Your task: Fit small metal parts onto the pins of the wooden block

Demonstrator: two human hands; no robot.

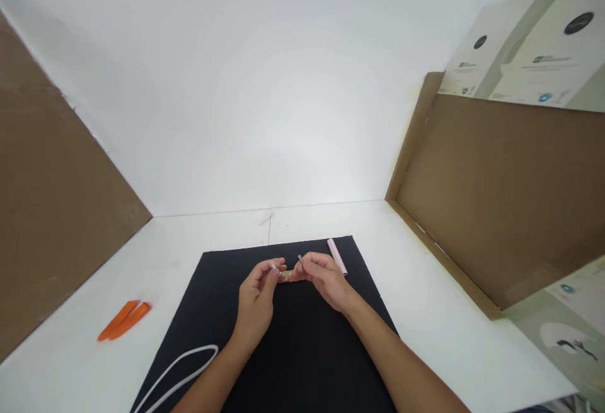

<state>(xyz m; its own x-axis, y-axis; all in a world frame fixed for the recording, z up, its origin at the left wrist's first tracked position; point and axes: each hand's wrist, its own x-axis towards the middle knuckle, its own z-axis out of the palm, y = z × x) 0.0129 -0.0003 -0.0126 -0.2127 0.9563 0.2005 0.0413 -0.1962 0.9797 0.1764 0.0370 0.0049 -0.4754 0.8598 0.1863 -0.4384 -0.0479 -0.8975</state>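
Closely over a black mat (307,362), the fingers are being held low and steady. Leftmost, orange plastic pry tools (123,320) are lying on the white tabletop (227,230), and a white cable (177,375) is looping by the mat's near corner. A small tan strip (284,275) is being held between the hands; the half-closed left hand (255,299) is pinching at it, its exact grip too small to tell. A tiny metal pin (300,260) is being pinched by the half-closed right hand (324,280), just beside a pale pink stick (337,256)

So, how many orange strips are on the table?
2: the upper strip and the lower strip lie side by side on the white table, left of the black mat.
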